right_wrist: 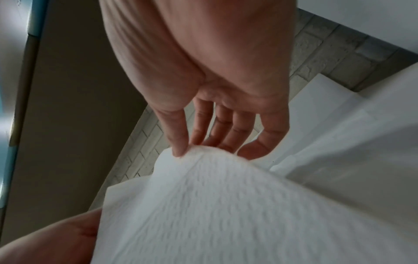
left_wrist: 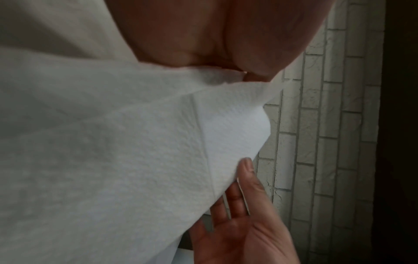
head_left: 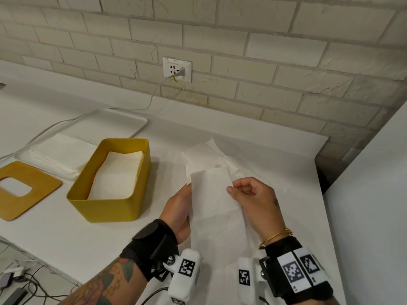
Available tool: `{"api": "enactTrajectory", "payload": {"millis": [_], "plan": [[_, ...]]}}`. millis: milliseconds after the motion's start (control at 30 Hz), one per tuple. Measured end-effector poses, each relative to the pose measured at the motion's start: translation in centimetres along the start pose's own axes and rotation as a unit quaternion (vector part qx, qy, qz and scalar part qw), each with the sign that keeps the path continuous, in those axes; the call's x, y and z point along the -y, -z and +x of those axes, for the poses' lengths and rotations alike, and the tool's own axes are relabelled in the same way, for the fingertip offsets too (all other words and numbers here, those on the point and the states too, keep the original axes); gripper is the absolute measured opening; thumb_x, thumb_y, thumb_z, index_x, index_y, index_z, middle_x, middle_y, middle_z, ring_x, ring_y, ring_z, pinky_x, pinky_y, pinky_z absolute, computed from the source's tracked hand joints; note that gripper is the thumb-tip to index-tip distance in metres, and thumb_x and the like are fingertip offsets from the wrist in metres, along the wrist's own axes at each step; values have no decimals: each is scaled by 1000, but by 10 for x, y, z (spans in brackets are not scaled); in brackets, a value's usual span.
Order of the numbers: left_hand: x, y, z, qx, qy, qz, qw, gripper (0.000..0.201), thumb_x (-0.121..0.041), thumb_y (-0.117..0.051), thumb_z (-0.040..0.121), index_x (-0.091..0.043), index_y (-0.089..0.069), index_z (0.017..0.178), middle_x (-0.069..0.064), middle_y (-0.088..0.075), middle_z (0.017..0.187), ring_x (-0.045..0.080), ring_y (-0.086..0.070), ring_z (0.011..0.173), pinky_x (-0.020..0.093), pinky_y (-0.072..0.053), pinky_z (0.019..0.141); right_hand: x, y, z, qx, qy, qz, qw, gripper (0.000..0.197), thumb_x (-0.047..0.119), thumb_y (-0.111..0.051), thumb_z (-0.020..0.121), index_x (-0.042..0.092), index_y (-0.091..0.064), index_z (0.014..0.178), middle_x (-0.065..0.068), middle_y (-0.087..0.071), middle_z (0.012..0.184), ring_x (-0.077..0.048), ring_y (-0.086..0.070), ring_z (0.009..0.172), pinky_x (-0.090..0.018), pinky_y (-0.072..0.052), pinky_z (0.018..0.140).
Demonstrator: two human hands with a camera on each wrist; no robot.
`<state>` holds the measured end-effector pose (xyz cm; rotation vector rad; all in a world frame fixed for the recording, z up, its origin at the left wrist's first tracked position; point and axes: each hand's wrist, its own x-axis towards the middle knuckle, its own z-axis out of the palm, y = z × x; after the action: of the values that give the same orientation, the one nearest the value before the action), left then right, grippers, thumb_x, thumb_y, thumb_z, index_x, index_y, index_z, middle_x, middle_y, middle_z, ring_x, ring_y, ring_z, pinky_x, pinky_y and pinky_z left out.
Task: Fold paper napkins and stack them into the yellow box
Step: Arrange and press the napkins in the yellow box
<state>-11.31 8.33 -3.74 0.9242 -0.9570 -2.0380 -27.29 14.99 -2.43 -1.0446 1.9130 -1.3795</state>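
At lower centre, the left hand (head_left: 179, 208) and right hand (head_left: 251, 194) each pinch a side edge of 1 half-folded napkin (head_left: 212, 190) above the counter (head_left: 66, 238). The yellow box (head_left: 105, 208), centre left, already holds folded napkins; an unfolded stack (head_left: 57, 153) remains on the tray (head_left: 123, 122). Open counter lies between napkin and box, but the counter's edge is close at lower right.

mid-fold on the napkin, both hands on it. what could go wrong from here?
1. The napkin is held in the air by its side edges, left hand and right hand; thin paper could crease crooked.
2. Loose napkins beneath might get dragged along.
3. The yellow box already holds a stack; a skewed fold may sit unevenly.
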Motion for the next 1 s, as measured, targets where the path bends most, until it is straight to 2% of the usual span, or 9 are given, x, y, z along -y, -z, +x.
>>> {"api": "enactTrajectory", "payload": {"millis": [100, 167, 367, 500, 600, 733, 833, 933, 1000], "plan": [[-3, 0, -1, 1, 10, 0, 1000, 37, -40, -49, 103, -14, -70, 117, 7, -77, 110, 20, -75, 99, 36, -55, 83, -2, 2, 3, 15, -29, 67, 997, 18, 28, -81, 85, 26, -73, 100, 1, -76, 86, -15, -72, 91, -32, -56, 83], [-4, 1, -1, 2, 15, -2, 1000, 40, -42, -48, 102, -14, -69, 122, 9, -76, 116, 23, -73, 106, 38, -55, 89, -3, 4, 5, 24, -43, 99, 994, 15, 27, -82, 84, 23, -75, 97, -3, -77, 91, -20, -72, 94, -38, -59, 87], [-5, 4, 5, -7, 32, -42, 999, 50, -47, -45, 103, -11, -64, 132, 13, -71, 126, 30, -67, 118, 48, -45, 110, -2, 8, 8, 19, -40, 139, 989, 8, 19, -78, 88, 16, -73, 93, -4, -78, 92, -22, -71, 91, -38, -58, 83], [-12, 10, 10, -17, 23, -58, 998, 46, -45, -46, 105, -13, -62, 134, 9, -72, 125, 28, -69, 116, 47, -48, 106, 12, 29, 8, 1, 1, 184, 983, 6, 10, -73, 90, 14, -69, 92, -8, -78, 87, -18, -70, 76, -35, -54, 73], [-16, 12, 11, -11, 15, -58, 998, 43, -44, -47, 105, -15, -61, 134, 8, -73, 122, 26, -71, 112, 44, -52, 99, 35, 43, 3, 75, 36, 262, 962, 18, 17, -74, 81, 12, -70, 98, -6, -78, 89, -14, -72, 79, -25, -57, 64], [-15, 7, 12, 7, 35, -54, 998, 50, -47, -44, 105, -14, -60, 138, 12, -69, 130, 30, -66, 120, 46, -49, 104, 57, 35, 2, 131, 48, 353, 925, 25, 17, -69, 76, 13, -68, 101, -5, -77, 92, -14, -72, 77, -26, -60, 61], [-13, 2, 13, 38, 42, -60, 997, 52, -46, -37, 108, -11, -57, 141, 15, -65, 136, 32, -61, 127, 46, -43, 111, 49, 12, 9, 89, 15, 293, 952, 11, 16, -73, 83, 16, -71, 93, -4, -75, 87, -15, -69, 73, -30, -56, 63], [-13, -1, 11, 39, 16, -40, 998, 49, -41, -37, 108, -9, -62, 134, 15, -69, 130, 30, -66, 120, 42, -49, 102, 26, -7, 17, 32, -17, 179, 983, 3, 20, -76, 90, 18, -75, 91, -1, -76, 86, -20, -69, 84, -39, -53, 78], [-14, -1, 9, 37, 4, -39, 999, 52, -45, -36, 107, -10, -64, 132, 14, -70, 127, 28, -68, 118, 43, -49, 104, 14, -14, 20, 3, -25, 144, 989, 4, 23, -77, 90, 19, -77, 91, 7, -76, 80, -17, -69, 85, -39, -53, 84]]}}
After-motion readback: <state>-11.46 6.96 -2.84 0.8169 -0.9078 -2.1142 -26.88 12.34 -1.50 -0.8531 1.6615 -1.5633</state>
